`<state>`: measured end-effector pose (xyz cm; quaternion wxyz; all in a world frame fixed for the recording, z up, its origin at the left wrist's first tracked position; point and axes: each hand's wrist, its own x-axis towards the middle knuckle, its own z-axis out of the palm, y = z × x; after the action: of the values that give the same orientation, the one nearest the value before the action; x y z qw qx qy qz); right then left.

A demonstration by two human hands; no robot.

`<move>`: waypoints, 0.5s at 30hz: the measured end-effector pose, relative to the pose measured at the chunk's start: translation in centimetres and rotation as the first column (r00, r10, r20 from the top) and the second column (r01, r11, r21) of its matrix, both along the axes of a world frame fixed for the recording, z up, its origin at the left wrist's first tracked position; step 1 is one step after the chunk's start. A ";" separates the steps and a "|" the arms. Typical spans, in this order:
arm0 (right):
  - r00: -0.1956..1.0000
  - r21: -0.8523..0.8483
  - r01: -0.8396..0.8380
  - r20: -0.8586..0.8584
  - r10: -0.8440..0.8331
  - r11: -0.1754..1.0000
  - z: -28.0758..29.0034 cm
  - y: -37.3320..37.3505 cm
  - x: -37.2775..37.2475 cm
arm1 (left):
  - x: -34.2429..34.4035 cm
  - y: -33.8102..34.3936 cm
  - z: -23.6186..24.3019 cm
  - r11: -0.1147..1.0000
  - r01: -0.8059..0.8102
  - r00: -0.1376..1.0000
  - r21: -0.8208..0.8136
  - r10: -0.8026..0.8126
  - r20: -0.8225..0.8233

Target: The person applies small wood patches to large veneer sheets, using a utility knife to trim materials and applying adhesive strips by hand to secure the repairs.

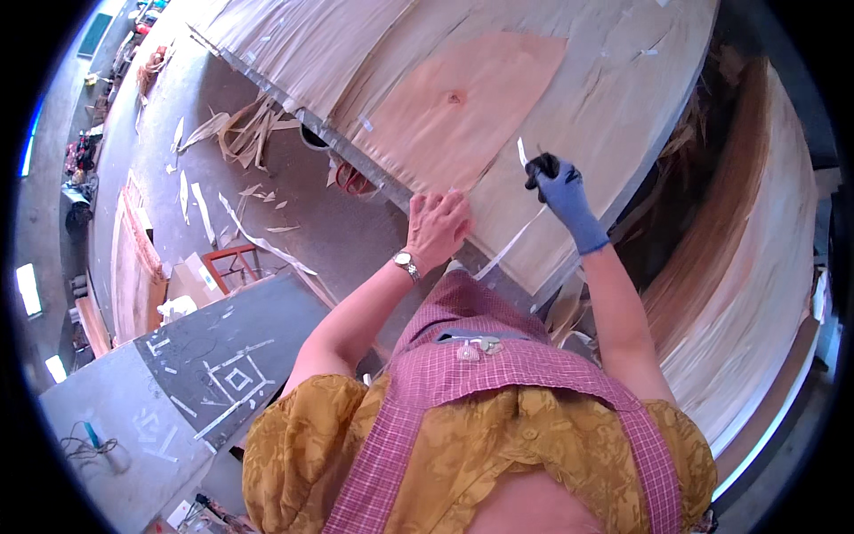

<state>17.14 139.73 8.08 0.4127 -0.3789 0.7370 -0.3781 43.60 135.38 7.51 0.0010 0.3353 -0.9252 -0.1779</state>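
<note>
Wood veneer sheets (pixel 614 125) cover the table before me, with a reddish veneer piece (pixel 498 80) bearing a dark knot among paler ones. My left hand (pixel 438 224), bare and with a wristwatch, lies on the near edge of the reddish piece, fingers slightly bent and apart. Over the pale veneer to the right is my right hand (pixel 562 194), in a grey-blue glove with dark fingertips. Its fingers are closed on a thin white strip (pixel 522 153) that sticks out past them. A longer white strip (pixel 509 245) runs slantwise across the veneer between my hands.
A grey table (pixel 294 307) with taped marks stands at my left. Veneer scraps (pixel 253 133) and strips litter the floor beyond it, near a red frame (pixel 233 265). At right rises a large curved stack of veneer (pixel 756 294).
</note>
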 end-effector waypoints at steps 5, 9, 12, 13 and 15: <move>0.952 0.162 0.085 0.277 -0.128 0.983 -1.2 -4.0 -3.8 | -7.7 -4.5 0.2 0.984 -0.167 0.917 -0.065 0.131 -0.377; 0.944 0.247 0.064 0.299 -0.139 0.967 -2.3 -3.7 -5.4 | -13.3 -5.8 -1.1 0.977 -0.212 0.901 -0.024 0.186 -0.391; 0.893 0.217 0.057 0.425 -0.147 0.975 -2.8 -3.3 -6.3 | -15.4 -5.2 -2.3 0.953 -0.301 0.869 0.012 0.279 -0.409; 0.894 0.173 0.057 0.430 -0.127 0.983 -2.9 -3.2 -6.6 | -15.8 -4.8 -2.6 0.931 -0.365 0.827 0.023 0.336 -0.451; 0.849 0.096 0.042 0.521 -0.086 0.995 -3.0 -3.2 -7.2 | -16.6 -3.9 -2.8 0.897 -0.439 0.791 0.047 0.411 -0.453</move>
<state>9.94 136.50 5.09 0.5999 -0.2199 0.6236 -0.4504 27.04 131.49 4.68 0.2659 0.4835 -0.8050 -0.2178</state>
